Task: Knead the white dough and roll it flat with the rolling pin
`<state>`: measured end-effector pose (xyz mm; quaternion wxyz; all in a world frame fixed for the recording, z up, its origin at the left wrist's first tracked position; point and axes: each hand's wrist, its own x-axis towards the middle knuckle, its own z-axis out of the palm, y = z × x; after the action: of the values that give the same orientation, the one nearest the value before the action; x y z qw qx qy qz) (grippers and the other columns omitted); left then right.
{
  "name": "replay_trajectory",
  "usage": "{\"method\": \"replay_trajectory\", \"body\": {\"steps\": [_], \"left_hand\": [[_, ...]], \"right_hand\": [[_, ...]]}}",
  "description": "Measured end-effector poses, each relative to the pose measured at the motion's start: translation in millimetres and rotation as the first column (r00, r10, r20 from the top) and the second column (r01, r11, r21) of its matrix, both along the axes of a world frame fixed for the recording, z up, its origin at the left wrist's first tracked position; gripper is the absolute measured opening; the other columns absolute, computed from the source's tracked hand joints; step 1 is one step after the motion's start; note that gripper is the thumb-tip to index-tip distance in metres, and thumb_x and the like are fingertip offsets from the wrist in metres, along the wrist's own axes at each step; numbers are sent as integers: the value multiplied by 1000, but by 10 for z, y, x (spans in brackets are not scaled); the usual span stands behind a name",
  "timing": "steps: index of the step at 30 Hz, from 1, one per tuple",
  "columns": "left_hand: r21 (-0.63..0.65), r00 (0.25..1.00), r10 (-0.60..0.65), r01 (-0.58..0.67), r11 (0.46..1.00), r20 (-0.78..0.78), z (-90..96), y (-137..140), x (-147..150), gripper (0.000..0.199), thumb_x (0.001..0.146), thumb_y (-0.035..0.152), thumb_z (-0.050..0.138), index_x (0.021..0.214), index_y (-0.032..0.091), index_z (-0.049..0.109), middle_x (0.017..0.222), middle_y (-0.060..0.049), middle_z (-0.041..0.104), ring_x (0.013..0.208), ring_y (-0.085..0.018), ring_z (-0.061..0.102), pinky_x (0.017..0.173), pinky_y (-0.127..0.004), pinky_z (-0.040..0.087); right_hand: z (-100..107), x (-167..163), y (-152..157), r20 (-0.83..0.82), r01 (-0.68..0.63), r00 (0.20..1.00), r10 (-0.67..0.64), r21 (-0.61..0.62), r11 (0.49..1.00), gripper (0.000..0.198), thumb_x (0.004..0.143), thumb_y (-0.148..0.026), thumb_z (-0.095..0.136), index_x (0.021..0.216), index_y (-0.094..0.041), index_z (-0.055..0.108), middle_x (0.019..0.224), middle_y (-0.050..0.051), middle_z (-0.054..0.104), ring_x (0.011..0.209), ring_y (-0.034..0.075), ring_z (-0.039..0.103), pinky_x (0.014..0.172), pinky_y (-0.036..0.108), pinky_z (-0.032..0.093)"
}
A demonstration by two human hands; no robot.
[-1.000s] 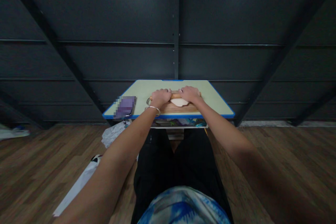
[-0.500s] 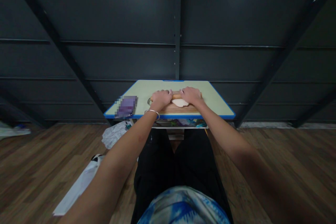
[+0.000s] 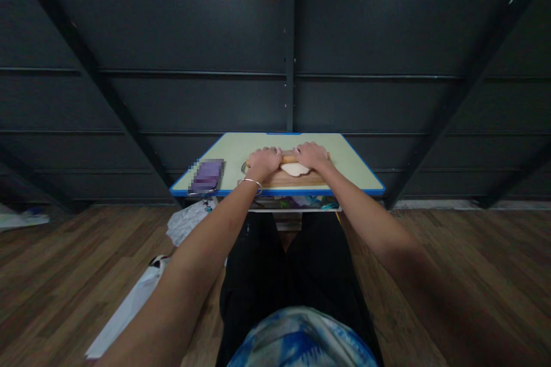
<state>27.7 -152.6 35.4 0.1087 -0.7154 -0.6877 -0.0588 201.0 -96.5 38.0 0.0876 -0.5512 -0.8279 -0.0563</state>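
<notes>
A wooden rolling pin (image 3: 288,159) lies crosswise over a wooden board (image 3: 297,181). Around its left part my left hand (image 3: 265,161) is closed, with a thin bangle at the wrist. My right hand (image 3: 311,155) grips the right part of the pin, whose tip shows past the fingers. Between my hands and on the near side of the pin, a flat white piece of dough (image 3: 295,169) rests on the board. Some of the dough and most of the pin are hidden under the hands.
The board sits on a pale green table (image 3: 353,166) with a blue edge. A purple item (image 3: 207,175), partly pixelated, is at its left. Below hangs an open shelf (image 3: 297,202) with several things. A white bag (image 3: 129,307) and crumpled pale cloth or plastic (image 3: 187,221) are at the lower left.
Both hands stay on the rolling pin, with only a very slight shift. The view has tipped a little, so the table sits slightly lower in the picture.
</notes>
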Motion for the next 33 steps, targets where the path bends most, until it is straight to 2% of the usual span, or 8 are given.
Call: {"method": "replay_trajectory", "body": {"steps": [4, 19, 25, 31, 33], "left_hand": [[-14, 1000, 24, -24, 1000, 7, 5, 27, 3, 57, 112, 36, 24, 139, 12, 68, 135, -23, 72, 122, -36, 69, 100, -47, 53], [-1, 999, 30, -30, 1000, 38, -45, 97, -16, 59, 111, 39, 25, 146, 18, 68, 135, -21, 73, 123, -39, 69, 99, -50, 53], [15, 997, 62, -63, 998, 45, -33, 57, 1, 63, 112, 40, 21, 135, 14, 73, 132, -22, 74, 121, -37, 70, 97, -47, 54], [28, 1000, -23, 23, 999, -20, -45, -23, -12, 56, 111, 34, 28, 151, 16, 61, 134, -23, 72, 123, -38, 69, 98, -48, 52], [26, 1000, -11, 12, 1000, -11, -51, -27, -12, 56, 111, 35, 27, 150, 15, 63, 133, -24, 73, 122, -38, 69, 99, -48, 51]], "right_hand": [[-8, -3, 18, 6, 7, 1000, -7, 2, 1000, 57, 114, -46, 32, 134, -16, 76, 142, 19, 71, 129, 32, 66, 106, 42, 48], [27, -6, -36, -23, 30, 999, -31, -11, 999, 59, 113, -48, 33, 131, -15, 77, 139, 20, 72, 125, 32, 70, 102, 39, 50], [21, -3, -63, -29, 45, 999, -45, -1, 999, 58, 113, -47, 33, 131, -15, 78, 137, 20, 73, 124, 32, 71, 101, 38, 50], [15, 2, -108, -48, 52, 998, -51, 18, 998, 59, 113, -49, 35, 127, -14, 80, 131, 22, 75, 120, 33, 73, 99, 37, 51], [12, 3, -126, -57, 56, 997, -55, 18, 998, 59, 113, -49, 35, 126, -14, 80, 130, 22, 76, 120, 33, 73, 99, 38, 51]]}}
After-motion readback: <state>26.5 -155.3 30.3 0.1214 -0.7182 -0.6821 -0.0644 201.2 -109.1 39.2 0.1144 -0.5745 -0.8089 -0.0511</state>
